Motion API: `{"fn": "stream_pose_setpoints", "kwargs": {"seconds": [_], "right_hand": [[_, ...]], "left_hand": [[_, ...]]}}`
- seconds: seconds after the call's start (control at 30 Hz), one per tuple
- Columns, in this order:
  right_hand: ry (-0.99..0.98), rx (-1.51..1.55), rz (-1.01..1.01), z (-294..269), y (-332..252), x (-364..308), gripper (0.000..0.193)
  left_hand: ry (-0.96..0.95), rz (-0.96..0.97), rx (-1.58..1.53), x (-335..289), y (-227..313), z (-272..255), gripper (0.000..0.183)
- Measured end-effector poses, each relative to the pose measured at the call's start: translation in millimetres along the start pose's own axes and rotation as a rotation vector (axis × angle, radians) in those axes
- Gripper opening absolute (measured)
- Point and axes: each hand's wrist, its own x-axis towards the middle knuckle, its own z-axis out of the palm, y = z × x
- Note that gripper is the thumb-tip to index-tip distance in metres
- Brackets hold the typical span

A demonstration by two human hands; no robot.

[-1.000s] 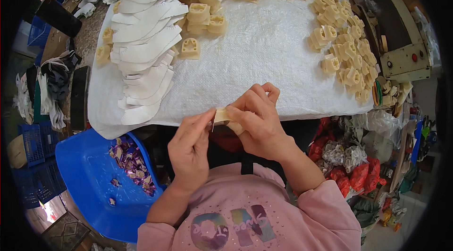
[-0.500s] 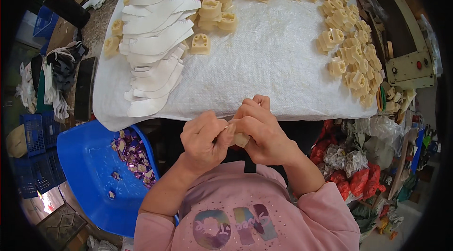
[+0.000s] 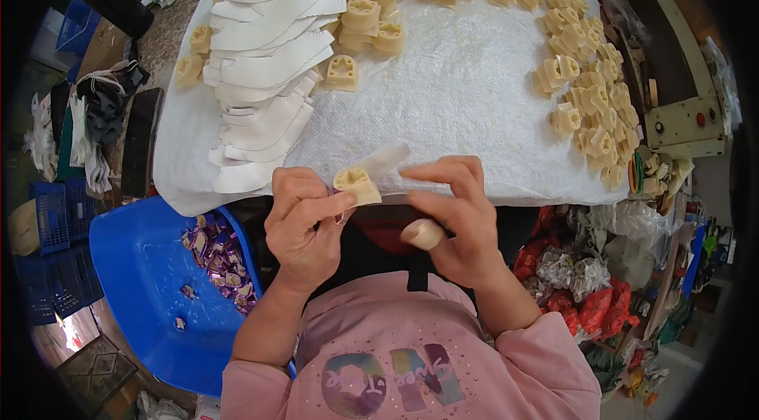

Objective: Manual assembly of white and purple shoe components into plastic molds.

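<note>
My left hand [image 3: 302,224] pinches a cream shoe heel [image 3: 357,186] with a hollowed top, held just off the table's near edge. From that heel a pale strip [image 3: 386,158] sticks out toward the upper right. A little purple shows along the heel's side by my fingers. To its right, my right hand [image 3: 462,218] is apart from the heel, fingers spread and partly blurred, with nothing visible in it. Beyond my left hand, overlapping white strips [image 3: 265,96] lie in a long row. A single cream heel [image 3: 341,72] stands beside that row.
White woven sheeting [image 3: 443,104] covers the table. More cream heels [image 3: 589,96] are heaped at its right side and far edge. A blue tub [image 3: 142,286] at the lower left holds purple-covered pieces [image 3: 225,262]. Red and clear plastic bags [image 3: 589,278] lie at the lower right.
My hands were together around the piece; now they are apart. The right hand has let go and opened, while the left holds the heel, its pale strip sticking out.
</note>
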Motion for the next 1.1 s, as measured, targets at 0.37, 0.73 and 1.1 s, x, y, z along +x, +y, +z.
{"fn": "stream_pose_setpoints", "kwargs": {"seconds": [0.37, 0.73, 1.1], "right_hand": [[0.202, 1.108, 0.8, 15, -6, -42, 0.021], [0.102, 0.883, 0.863, 12, -16, -34, 0.025], [-0.235, 0.892, 0.807, -7, 25, -17, 0.034]], "left_hand": [[-0.163, 0.032, -0.272, -3, 23, 14, 0.023], [-0.354, 0.258, 0.333, 3, 33, 24, 0.015], [-0.223, -0.066, -0.116, -6, 20, 18, 0.024]]}}
